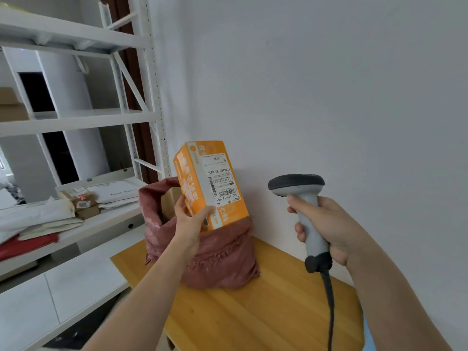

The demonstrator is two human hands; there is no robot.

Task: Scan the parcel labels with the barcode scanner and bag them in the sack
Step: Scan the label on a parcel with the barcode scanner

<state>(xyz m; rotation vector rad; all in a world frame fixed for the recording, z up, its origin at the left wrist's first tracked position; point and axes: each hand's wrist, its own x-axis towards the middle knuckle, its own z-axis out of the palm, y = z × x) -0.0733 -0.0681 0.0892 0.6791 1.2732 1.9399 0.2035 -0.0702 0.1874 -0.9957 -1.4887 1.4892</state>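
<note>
The right hand (326, 229) curls round the grey handle of the barcode scanner (302, 206), head raised, cable hanging down. The left hand (191, 216) grips the orange parcel (210, 181) by its lower corner, label (220, 178) facing the camera, over the red sack (217, 252), which stands open on the wooden table (266, 312) by the wall.

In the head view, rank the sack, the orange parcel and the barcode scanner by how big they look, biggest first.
1. Red sack, largest in frame.
2. Orange parcel, gripped by the left hand.
3. Barcode scanner, in the right hand, though it sits nearer the camera, so its true size is unsure.
</note>
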